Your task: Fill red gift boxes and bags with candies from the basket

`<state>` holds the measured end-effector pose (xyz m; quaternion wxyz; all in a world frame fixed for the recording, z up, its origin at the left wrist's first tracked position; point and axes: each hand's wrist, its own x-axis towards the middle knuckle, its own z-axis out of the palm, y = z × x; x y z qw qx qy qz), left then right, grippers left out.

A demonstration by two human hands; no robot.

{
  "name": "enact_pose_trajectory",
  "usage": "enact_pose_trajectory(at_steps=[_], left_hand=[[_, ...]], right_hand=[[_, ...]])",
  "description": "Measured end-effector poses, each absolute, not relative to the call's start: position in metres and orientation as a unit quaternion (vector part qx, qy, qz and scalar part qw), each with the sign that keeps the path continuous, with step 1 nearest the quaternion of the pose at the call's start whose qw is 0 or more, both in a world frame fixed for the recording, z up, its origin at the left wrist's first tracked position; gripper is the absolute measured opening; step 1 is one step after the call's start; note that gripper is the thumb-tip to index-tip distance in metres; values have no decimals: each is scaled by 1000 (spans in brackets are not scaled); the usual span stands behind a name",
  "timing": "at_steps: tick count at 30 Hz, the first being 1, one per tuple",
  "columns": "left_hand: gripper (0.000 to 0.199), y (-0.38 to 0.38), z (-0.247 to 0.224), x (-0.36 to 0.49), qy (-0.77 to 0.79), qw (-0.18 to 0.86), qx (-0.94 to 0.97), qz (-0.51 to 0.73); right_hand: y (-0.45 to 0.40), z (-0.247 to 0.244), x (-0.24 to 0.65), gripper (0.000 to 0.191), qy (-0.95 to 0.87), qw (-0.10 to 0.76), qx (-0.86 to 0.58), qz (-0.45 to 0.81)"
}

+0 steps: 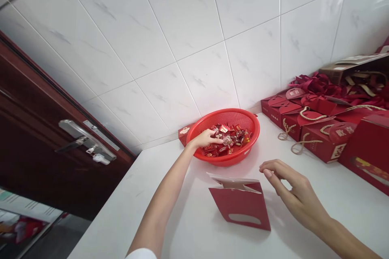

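A round red plastic basket (252,125) full of small wrapped candies (232,135) stands against the wall. My left hand (205,138) reaches over its left rim, fingers stretched out and apart on the candies. Whether any candy is gripped cannot be seen. In front of the basket a red paper bag (240,204) with an oval window stands upright, its top open. Just right of the bag's top edge hovers my right hand (291,188), thumb and fingertips drawn together with nothing visible in them, apart from the bag.
Several red gift boxes with rope handles (322,137) line the right side of the white counter (164,162). Behind them lies a cardboard box (332,73) with red ribbons. A red card box (183,132) sits behind the basket. At left is a dark door with a metal handle (88,139).
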<state>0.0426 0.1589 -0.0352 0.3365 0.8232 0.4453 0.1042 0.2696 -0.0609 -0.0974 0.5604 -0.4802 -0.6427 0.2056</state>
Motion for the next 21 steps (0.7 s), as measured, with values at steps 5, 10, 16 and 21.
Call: enact_pose_trajectory(at_steps=[5, 10, 16, 21], left_hand=[[51, 138, -27, 53, 403, 345, 839, 124], [41, 101, -11, 77, 311, 299, 891, 143], [18, 73, -1, 105, 160, 252, 953, 61], [44, 70, -7, 106, 207, 285, 934, 55]], right_hand=[[-57, -100, 271, 35, -616, 549, -511, 240], [-52, -98, 274, 42, -546, 576, -487, 365], [-52, -88, 273, 44, -496, 613, -427, 442], [-47, -90, 284, 38, -375, 681, -441, 449]])
